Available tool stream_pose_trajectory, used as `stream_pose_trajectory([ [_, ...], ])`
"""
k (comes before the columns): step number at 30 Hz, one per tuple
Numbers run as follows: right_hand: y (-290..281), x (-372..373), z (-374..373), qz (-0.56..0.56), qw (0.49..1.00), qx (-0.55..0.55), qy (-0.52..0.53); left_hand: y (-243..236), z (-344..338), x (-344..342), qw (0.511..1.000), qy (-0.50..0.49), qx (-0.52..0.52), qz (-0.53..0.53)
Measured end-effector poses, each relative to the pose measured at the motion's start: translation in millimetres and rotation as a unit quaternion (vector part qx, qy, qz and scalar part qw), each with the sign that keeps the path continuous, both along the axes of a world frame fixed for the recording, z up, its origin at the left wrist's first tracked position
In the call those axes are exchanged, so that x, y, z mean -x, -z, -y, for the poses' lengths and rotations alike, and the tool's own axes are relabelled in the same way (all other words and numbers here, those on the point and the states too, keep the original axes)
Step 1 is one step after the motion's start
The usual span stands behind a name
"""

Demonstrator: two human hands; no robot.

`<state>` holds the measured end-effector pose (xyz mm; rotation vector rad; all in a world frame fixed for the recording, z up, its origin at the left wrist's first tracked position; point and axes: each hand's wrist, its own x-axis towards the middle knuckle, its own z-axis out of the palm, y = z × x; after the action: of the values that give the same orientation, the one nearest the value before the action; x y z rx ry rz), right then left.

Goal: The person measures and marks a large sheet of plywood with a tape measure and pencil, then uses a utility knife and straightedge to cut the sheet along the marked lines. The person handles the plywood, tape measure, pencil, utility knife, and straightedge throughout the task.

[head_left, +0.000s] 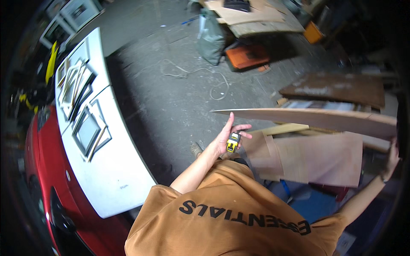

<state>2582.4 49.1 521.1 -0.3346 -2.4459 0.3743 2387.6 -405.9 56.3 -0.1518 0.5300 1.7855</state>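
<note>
A long thin wooden board [307, 117] is held on edge in front of me, reaching from the middle of the view to the right rim. My left hand [224, 137] is under its left end, thumb raised close to the lower edge; whether it touches I cannot tell. In that same hand lies a yellow and black tape measure [232, 142], with some fingers stretched out past it. At the right rim, my right hand [393, 156] grips the board's other end; its fingers are partly dark and blurred.
On the left, a white table [121, 170] bears several picture frames [87, 130], beside a red car [55, 170]. Plywood sheets [320, 158] and a brown panel [333, 87] lie at right. Beyond are a workbench [267, 27], an orange case [247, 56], a bag [211, 38] and a floor cord [218, 83].
</note>
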Motion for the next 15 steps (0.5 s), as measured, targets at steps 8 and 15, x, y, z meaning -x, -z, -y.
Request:
stream_pose_trajectory([
  [8, 181, 177, 190, 0.080, 0.890, -0.003, -0.449, 59, 136, 106, 0.963, -0.195, 0.168, 0.074],
  [15, 316, 210, 211, 0.201, 0.890, 0.064, -0.405, 76, 209, 223, 0.913, -0.243, 0.327, 0.023],
])
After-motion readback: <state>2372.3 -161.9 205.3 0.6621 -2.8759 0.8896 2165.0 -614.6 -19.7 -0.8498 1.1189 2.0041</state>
